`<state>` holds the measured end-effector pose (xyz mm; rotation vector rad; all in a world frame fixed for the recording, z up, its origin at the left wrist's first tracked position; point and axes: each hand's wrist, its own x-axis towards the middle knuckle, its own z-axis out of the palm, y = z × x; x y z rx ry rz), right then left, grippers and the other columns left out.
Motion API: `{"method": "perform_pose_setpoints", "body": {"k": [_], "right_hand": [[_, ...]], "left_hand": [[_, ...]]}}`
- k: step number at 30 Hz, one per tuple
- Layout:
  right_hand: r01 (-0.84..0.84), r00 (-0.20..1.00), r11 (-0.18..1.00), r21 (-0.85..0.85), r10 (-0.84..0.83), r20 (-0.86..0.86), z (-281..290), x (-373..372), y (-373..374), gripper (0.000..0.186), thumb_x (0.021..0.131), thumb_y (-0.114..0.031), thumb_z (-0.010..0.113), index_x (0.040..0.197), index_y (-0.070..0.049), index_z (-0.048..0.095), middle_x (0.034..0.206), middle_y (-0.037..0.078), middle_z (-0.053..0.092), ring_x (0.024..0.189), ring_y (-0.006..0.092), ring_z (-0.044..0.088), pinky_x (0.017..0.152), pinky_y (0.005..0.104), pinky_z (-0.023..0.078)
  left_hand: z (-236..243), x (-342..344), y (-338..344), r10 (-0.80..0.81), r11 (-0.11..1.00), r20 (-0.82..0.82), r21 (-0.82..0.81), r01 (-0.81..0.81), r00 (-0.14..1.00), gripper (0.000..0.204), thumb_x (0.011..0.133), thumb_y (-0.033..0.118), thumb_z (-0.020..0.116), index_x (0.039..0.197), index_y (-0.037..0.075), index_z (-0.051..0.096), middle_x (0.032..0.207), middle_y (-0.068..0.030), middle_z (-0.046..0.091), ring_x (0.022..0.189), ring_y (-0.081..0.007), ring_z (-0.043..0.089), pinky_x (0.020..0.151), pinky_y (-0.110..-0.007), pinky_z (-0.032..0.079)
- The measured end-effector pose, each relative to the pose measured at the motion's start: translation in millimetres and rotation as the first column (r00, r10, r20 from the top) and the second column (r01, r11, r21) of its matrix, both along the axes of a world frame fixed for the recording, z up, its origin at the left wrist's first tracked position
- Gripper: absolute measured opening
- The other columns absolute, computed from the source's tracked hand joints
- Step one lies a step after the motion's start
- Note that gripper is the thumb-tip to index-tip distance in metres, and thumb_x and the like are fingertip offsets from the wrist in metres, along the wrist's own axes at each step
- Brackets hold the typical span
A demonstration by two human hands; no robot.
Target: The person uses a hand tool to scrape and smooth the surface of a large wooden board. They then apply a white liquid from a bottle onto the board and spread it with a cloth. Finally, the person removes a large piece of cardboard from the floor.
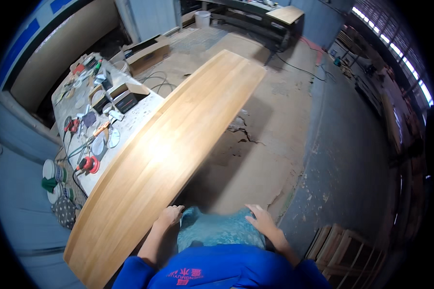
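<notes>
Left hand [168, 216] at seven o'clock, right hand [263, 221] at five, grips unclear; even tension should smooth the teal cloth [222, 230].

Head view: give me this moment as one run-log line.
left hand: at left edge of teal cloth | right hand: at its right edge | grips: unclear | wooden board: right of cluttered table

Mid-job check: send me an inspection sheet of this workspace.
Surface: pale workbench, spotted.
Job's things: long wooden panel, glare near its middle; underside hidden.
Clutter: red round tool and open box on the workbench.
Hands: left hand by the panel's right edge; right hand at the right side of the teal cloth; grip unclear on both.
Cables: dark cable on the floor, right of the panel.
Surroundings: white bucket at the back; slatted wooden frames lower right.
</notes>
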<state>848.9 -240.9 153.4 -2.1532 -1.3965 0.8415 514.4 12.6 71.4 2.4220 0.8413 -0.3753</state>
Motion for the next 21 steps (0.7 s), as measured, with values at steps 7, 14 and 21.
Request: {"method": "perform_pose_setpoints", "body": {"k": [7,14,21], "right_hand": [[-0.354,0.935,0.935,-0.018,0.354,-0.015,-5.5,61.5,156.0,0.044,0.091,-0.022,0.066,0.133,-0.01,0.059,0.125,0.019,0.063,0.111,0.0389,0.061,0.094,0.0461,0.05],[-0.512,0.857,0.848,-0.14,0.515,-0.013,-71.3,130.8,264.0,0.047,0.093,-0.034,0.062,0.136,-0.013,0.059,0.126,0.016,0.064,0.112,0.0371,0.062,0.094,0.0458,0.05],[-0.21,0.945,0.918,-0.336,0.102,-0.31,-84.4,224.3,283.5,0.062,0.095,-0.047,0.061,0.14,-0.005,0.054,0.132,0.021,0.061,0.122,0.0331,0.06,0.103,0.0423,0.047]], "left_hand": [[31.6,15.4,-10.3,0.396,0.918,0.267,-0.098,-0.384,0.878,0.032,0.094,0.013,0.055,0.124,0.008,0.065,0.095,-0.0179,0.067,0.093,-0.0375,0.065,0.082,-0.048,0.052],[30.8,112.5,79.2,0.442,0.897,0.223,-0.125,-0.424,0.869,0.031,0.095,0.014,0.054,0.122,0.009,0.067,0.107,-0.0175,0.071,0.101,-0.0368,0.066,0.088,-0.046,0.052],[66.2,214.2,173.0,0.511,0.853,0.215,-0.242,-0.462,0.832,0.035,0.095,0.013,0.052,0.127,0.012,0.067,0.12,-0.0161,0.069,0.111,-0.0357,0.064,0.096,-0.044,0.05]]}}
